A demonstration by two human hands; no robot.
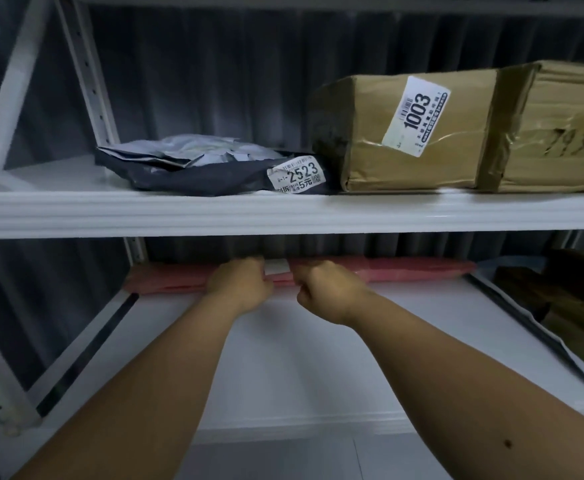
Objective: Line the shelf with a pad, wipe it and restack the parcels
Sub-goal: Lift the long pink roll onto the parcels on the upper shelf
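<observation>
A white metal rack stands before a dark, pleated curtain [214,81], its angled posts running up on the left. The lower shelf [318,358] serves as the landmark: a broad white board reaching back toward the curtain, with both forearms stretched over it. Directly above it runs the upper shelf [283,211], seen edge-on. On that upper shelf, above the lower shelf's right half, lies a brown box [457,140] wrapped in tape, with a white label reading 1003. Just beside it, above the lower shelf's middle, sits a dark grey mailer [193,168] labelled 2523 — the two look to be touching. Along the lower shelf's back edge lies the pad [405,270], a pink roll stretching nearly the full width. Off the lower shelf's right end, dark brown parcels [567,299] are stacked in shadow. At the roll's middle, the left hand [238,282] has its fingers curled over the pad, gripping it; the right hand [325,289] is close beside it, fingers likewise curled and pinching the pad's near edge — knuckles toward the camera
</observation>
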